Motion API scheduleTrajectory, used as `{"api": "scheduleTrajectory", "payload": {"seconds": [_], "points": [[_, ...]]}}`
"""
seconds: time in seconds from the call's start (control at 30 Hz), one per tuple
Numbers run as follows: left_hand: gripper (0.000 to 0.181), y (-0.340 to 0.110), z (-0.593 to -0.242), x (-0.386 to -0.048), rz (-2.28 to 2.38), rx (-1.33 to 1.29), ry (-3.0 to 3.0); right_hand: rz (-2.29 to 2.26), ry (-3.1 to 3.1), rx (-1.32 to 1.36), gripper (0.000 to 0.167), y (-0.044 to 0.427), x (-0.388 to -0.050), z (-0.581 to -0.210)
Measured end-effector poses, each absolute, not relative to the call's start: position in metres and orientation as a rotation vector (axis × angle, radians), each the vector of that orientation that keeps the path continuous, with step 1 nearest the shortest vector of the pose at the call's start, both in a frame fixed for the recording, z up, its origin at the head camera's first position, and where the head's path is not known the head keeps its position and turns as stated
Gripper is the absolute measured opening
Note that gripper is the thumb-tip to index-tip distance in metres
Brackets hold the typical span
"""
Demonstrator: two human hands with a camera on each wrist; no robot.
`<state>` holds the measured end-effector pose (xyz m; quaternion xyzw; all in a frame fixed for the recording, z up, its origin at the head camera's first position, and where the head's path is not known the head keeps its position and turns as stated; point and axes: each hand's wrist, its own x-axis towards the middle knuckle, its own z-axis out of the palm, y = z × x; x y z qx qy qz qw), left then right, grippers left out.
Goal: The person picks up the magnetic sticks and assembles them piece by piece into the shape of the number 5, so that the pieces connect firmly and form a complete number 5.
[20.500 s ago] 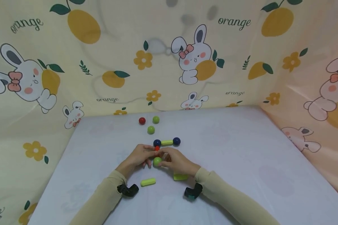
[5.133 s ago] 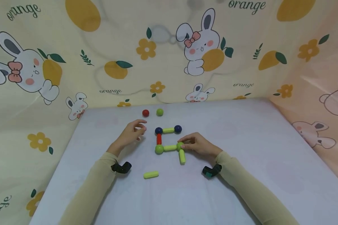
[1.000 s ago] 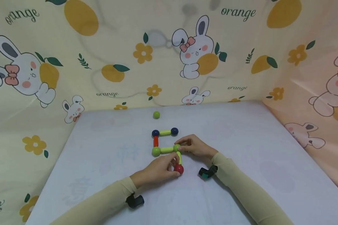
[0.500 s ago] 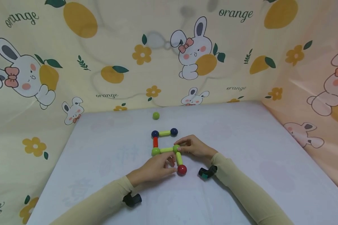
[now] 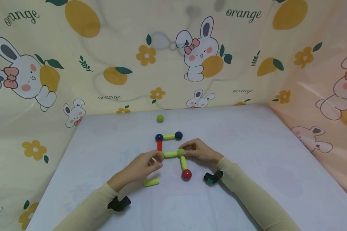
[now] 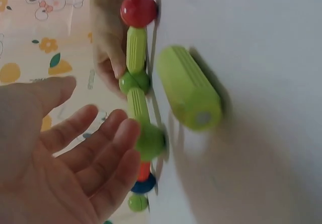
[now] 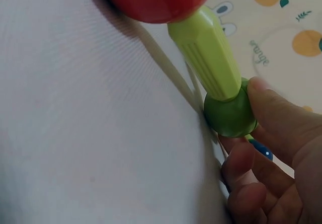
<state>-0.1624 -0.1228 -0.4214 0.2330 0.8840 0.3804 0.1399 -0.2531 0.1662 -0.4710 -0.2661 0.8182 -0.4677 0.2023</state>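
Observation:
My right hand pinches a green ball between thumb and fingers. From that ball one yellow-green stick runs toward me to a red ball. A second yellow-green stick runs left to another green ball, which the left fingers partly cover in the head view. A red stick links it to a dark blue ball. My left hand holds nothing, its fingers loosely bent above a loose yellow-green stick with a grey dot on its end.
A yellow-green stick joins the first dark blue ball to another dark blue ball. A lone green ball lies near the back of the white table. A printed cloth hangs behind.
The red ball came from the back to the near stick's end. My left hand has since released it and moved left, uncovering the loose stick. My right hand keeps its green ball.

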Motion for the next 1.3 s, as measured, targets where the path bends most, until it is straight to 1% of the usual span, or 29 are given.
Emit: {"api": "scheduleTrajectory", "payload": {"seconds": [0.13, 0.27, 0.4, 0.53, 0.6, 0.67, 0.87, 0.97, 1.17, 1.3], "points": [[0.024, -0.136, -0.425, -0.159, 0.996, 0.692, 2.557, -1.289, 2.310, -0.723, 0.036, 0.165, -0.252, -0.469], [0.034, -0.148, -0.426, -0.151, 0.913, 0.687, 2.548, -1.295, 2.326, -0.679, 0.041, 0.168, -0.246, -0.468], [0.043, -0.157, -0.427, -0.140, 0.843, 0.728, 2.564, -1.317, 2.325, -0.641, 0.052, 0.179, -0.233, -0.461], [0.047, -0.160, -0.428, -0.132, 0.810, 0.765, 2.597, -1.351, 2.316, -0.644, 0.065, 0.188, -0.215, -0.451], [0.048, -0.160, -0.429, -0.131, 0.801, 0.765, 2.609, -1.344, 2.317, -0.679, 0.066, 0.190, -0.206, -0.447], [0.048, -0.160, -0.429, -0.130, 0.796, 0.767, 2.614, -1.316, 2.311, -0.740, 0.064, 0.189, -0.199, -0.445], [0.044, -0.160, -0.427, -0.127, 0.797, 0.786, 2.617, -1.262, 2.264, -0.926, 0.040, 0.180, -0.188, -0.447], [0.040, -0.161, -0.429, -0.126, 0.806, 0.772, 2.619, -1.270, 2.204, -0.946, 0.032, 0.177, -0.188, -0.452], [0.026, -0.159, -0.437, -0.129, 0.770, 0.794, 2.670, -1.237, 2.154, -0.960, 0.026, 0.177, -0.191, -0.456], [0.020, -0.153, -0.440, -0.131, 0.715, 0.755, 2.714, -1.246, 2.101, -0.978, 0.026, 0.180, -0.194, -0.455]]}}
